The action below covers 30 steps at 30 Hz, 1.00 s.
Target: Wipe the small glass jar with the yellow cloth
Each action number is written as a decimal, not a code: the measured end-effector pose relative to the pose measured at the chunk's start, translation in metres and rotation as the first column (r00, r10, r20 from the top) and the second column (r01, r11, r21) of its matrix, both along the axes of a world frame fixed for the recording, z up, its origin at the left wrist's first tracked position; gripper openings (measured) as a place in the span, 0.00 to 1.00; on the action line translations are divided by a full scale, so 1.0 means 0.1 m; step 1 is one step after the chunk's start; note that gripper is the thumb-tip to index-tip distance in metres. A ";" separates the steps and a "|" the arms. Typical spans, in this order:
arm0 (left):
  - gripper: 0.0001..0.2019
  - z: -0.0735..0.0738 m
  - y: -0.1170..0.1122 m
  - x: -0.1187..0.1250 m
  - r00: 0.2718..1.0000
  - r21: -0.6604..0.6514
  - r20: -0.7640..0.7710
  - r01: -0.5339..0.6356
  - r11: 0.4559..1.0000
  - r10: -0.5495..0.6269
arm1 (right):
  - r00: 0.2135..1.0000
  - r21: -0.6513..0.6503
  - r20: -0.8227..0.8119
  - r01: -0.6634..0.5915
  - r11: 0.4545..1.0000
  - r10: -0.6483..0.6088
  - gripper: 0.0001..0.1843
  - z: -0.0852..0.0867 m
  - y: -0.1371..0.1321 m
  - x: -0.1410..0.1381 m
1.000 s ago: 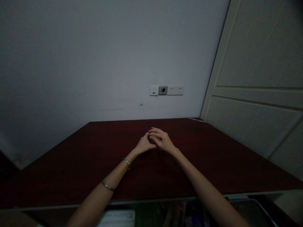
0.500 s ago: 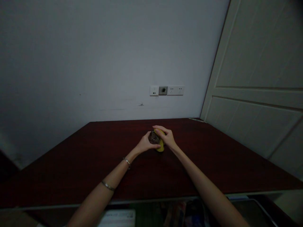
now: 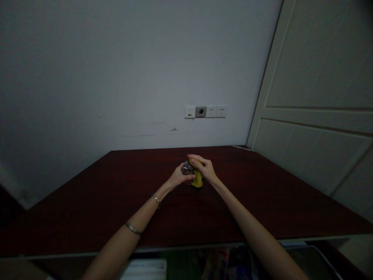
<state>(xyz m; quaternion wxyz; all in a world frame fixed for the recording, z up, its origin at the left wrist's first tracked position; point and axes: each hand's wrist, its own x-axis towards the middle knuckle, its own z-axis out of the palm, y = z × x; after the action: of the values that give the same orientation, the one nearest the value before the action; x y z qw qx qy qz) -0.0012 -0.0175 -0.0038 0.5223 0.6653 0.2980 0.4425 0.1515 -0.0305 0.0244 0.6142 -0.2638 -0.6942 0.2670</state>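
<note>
Over the middle of the dark red table (image 3: 122, 202), my left hand (image 3: 177, 177) is closed around a clear glass (image 3: 187, 168), thumb on its near side and fingers on the far side. My right hand (image 3: 206, 170) grips a yellow cloth (image 3: 197, 181) and presses it against the right side of the glass. Part of the cloth hangs below the fingers, close to the tabletop. The cloth and fingers hide the right part of the glass, so its full shape does not show.
Behind the table stands a pale wall with sockets (image 3: 216, 112) and a switch plate (image 3: 189, 112). A white panelled door (image 3: 317, 101) is at the right. Below the table's front edge lie a white box (image 3: 144, 269) and a dark tray (image 3: 311, 262).
My left hand has turned the glass slightly and shifted a little left. More of the yellow cloth shows below the fingers. My right hand stays nearly in place.
</note>
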 end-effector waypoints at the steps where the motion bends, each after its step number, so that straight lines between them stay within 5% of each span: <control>1: 0.35 0.00 0.01 0.00 1.000 0.014 0.009 -0.014 1.000 0.014 | 1.000 0.000 0.006 -0.013 1.000 0.013 0.13 0.00 0.00 0.01; 9: 0.36 -0.02 0.02 0.00 0.998 -0.029 0.030 -0.062 0.998 0.063 | 0.999 0.030 0.035 -0.007 1.000 0.006 0.11 0.00 -0.05 -0.07; 16: 0.36 -0.01 0.03 0.01 0.999 0.019 0.040 -0.023 1.000 0.022 | 0.991 -0.170 -0.081 0.093 0.981 -0.108 0.19 -0.07 0.05 -0.06; 24: 0.36 -0.02 0.04 0.02 0.996 0.016 0.045 -0.078 0.997 0.077 | 1.000 0.044 0.002 0.015 0.999 -0.015 0.11 -0.03 -0.05 -0.09; 30: 0.36 -0.06 0.06 0.02 1.000 0.033 -0.002 0.003 0.999 -0.003 | 0.989 -0.097 -0.064 0.127 0.987 -0.133 0.14 -0.06 0.00 -0.09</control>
<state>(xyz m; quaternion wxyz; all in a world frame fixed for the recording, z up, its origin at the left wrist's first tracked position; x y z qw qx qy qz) 0.0004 -0.0114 -0.0103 0.5115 0.6747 0.2903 0.4460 0.1424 -0.0308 0.0184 0.6412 -0.3274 -0.6404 0.2674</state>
